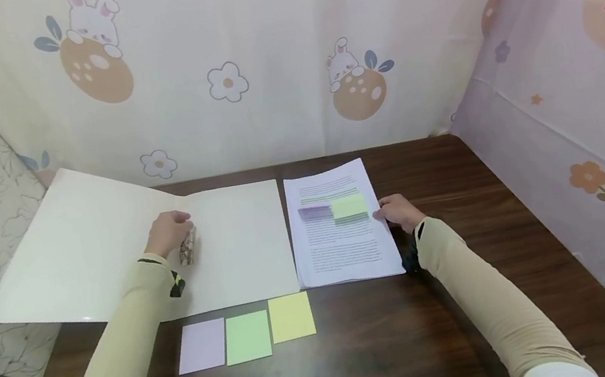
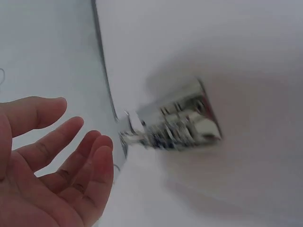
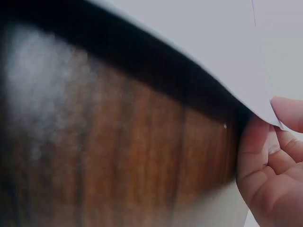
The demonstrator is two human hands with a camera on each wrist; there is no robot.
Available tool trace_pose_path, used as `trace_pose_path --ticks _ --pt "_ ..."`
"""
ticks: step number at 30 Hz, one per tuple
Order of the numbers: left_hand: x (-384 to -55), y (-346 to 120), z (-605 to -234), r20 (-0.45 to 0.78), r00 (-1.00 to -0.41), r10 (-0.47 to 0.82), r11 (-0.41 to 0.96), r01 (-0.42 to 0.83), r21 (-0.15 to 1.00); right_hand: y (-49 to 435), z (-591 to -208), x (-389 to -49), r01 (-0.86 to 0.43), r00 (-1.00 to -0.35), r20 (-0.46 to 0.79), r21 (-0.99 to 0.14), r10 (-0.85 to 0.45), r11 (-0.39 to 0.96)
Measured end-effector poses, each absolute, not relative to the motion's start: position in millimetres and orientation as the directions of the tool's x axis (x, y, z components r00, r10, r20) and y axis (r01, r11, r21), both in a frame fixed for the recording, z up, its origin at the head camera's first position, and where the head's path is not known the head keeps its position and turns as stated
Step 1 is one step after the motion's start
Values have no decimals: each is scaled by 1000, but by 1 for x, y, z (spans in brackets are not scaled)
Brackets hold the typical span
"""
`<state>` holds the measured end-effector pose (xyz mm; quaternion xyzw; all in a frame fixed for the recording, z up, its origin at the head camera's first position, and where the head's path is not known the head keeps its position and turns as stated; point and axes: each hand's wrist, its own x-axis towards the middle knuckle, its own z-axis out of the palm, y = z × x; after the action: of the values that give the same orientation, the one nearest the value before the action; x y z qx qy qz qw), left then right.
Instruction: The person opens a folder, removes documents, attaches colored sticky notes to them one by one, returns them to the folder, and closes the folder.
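An open white folder [image 1: 246,244] lies on the left, its cover [image 1: 62,262] raised at a slant. A shiny metal clip [image 1: 188,247] is fixed near its fold. My left hand [image 1: 168,232] hovers beside the clip with loosely bent fingers; in the left wrist view the metal clip [image 2: 175,120] stands apart from the fingertips [image 2: 103,163]. To the folder's right lie printed sheets [image 1: 344,255] bearing a purple sticky note [image 1: 315,212] and a green one [image 1: 349,206]. My right hand [image 1: 399,212] pinches the sheets' right edge between thumb and fingers, the edge lifted in the right wrist view.
In front of the folder, a purple note [image 1: 201,346], a green note [image 1: 247,337] and a yellow note [image 1: 291,317] sit in a row on the dark wooden table [image 1: 378,356]. A patterned curtain [image 1: 277,106] hangs behind; another cloth [image 1: 585,121] borders the right side.
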<state>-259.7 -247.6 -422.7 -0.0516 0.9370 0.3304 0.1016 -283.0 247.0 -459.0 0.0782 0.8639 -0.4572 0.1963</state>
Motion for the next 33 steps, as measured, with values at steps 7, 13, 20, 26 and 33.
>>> trace_pose_path --ticks 7,13,20,26,33 --pt "-260 -258 -430 -308 -949 -62 853 -211 478 253 -459 -286 310 -907 -417 -753 -57 580" --pt "-260 -263 -438 -356 -933 -60 867 -226 445 254 -461 -286 315 -914 -404 -762 -35 566" --pt "-264 -266 -444 -353 -934 -46 842 -227 490 260 -463 -285 321 -914 -404 -775 -35 544" --pt "-270 -257 -446 -357 -934 7 824 -197 531 264 -458 -285 347 -911 -411 -804 -28 482" --pt "-276 -236 -448 -350 -937 22 807 -189 559 275 -456 -289 368 -910 -413 -846 -38 385"
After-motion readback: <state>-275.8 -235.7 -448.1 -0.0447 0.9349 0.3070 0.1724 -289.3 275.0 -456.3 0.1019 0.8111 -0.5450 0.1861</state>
